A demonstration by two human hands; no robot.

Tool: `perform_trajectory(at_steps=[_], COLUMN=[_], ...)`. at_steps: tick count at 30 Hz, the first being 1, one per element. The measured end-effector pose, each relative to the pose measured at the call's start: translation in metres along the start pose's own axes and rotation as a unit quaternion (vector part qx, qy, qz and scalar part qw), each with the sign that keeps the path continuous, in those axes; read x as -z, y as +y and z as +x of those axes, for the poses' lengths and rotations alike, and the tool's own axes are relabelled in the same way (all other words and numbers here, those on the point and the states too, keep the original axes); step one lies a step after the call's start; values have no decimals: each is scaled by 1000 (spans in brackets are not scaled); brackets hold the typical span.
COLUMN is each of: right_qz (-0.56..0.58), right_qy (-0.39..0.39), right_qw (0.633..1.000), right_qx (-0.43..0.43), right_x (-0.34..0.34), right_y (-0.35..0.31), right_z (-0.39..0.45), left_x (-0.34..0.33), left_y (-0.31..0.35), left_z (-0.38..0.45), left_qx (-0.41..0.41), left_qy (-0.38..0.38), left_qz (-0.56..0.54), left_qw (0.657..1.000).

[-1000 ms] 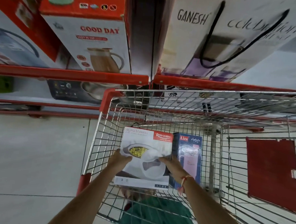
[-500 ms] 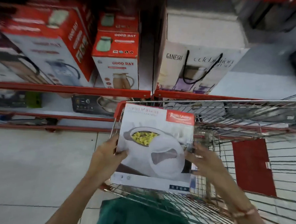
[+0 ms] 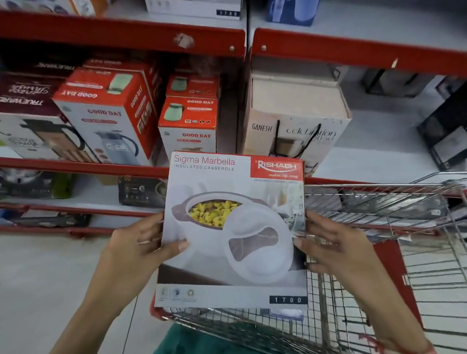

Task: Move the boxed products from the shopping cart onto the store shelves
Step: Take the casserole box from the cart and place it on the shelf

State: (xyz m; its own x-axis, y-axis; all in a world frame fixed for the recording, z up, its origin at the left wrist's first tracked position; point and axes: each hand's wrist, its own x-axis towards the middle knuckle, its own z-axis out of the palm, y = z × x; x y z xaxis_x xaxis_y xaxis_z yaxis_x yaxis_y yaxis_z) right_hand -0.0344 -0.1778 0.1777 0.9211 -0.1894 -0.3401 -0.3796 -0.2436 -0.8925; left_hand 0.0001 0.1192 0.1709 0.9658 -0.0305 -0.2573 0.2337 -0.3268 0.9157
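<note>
I hold a white casserole box (image 3: 231, 268) with a red "Rishabh" corner, flat side facing me, above the wire shopping cart (image 3: 387, 212). My left hand (image 3: 139, 242) grips its left edge with the thumb on the front. My right hand (image 3: 331, 247) grips its right edge. The box is lifted clear of the cart, level with the red-edged middle shelf (image 3: 73, 166). A sliver of a blue box (image 3: 287, 313) shows in the cart under the held box.
Red and white "Good Day" jug boxes (image 3: 188, 120) and a "Ganesh" gift bag (image 3: 297, 120) stand on the middle shelf. The upper shelf (image 3: 121, 33) holds more boxes, among them one like mine. Bare white shelf board lies right of the bag. Dark appliance boxes sit lower left.
Both hands have raised the casserole box out of the cart, up toward the shelves. My view has tilted upward, bringing the upper shelf into sight.
</note>
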Motion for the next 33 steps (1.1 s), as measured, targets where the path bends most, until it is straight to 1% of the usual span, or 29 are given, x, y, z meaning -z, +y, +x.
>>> perform_trajectory(at_steps=[3, 7, 11, 15, 21, 25, 27, 29, 33], right_qz=[-10, -41, -47, -42, -32, -23, -22, -8, 17], right_qy=[4, 7, 28, 72, 140, 186, 198, 207, 194], right_qw=[1000, 998, 996, 989, 957, 927, 912, 901, 895], right_qx=[8, 43, 77, 121, 253, 324, 358, 381, 400], right_x=[-1, -4, -7, -10, -17, -26, -33, -40, -55], right_y=[-3, -17, -43, -76, -143, -189, -211, -232, -262], right_z=[2, 9, 19, 36, 72, 98, 116, 136, 178], left_x=[2, 7, 15, 30, 56, 77, 90, 102, 119], left_y=[-2, 3, 19, 47, 112, 149, 167, 184, 202], left_z=[3, 11, 27, 56, 112, 150, 170, 192, 237], left_qx=[-6, -23, -74, -136, -282, -368, -392, -413, -416], left_qy=[-3, 3, 12, 30, 56, 124, 155, 170, 205], left_qz=[-18, -36, -44, -40, -2, 19, 23, 18, 4], left_qw=[1000, 999, 996, 989, 958, 921, 906, 895, 886])
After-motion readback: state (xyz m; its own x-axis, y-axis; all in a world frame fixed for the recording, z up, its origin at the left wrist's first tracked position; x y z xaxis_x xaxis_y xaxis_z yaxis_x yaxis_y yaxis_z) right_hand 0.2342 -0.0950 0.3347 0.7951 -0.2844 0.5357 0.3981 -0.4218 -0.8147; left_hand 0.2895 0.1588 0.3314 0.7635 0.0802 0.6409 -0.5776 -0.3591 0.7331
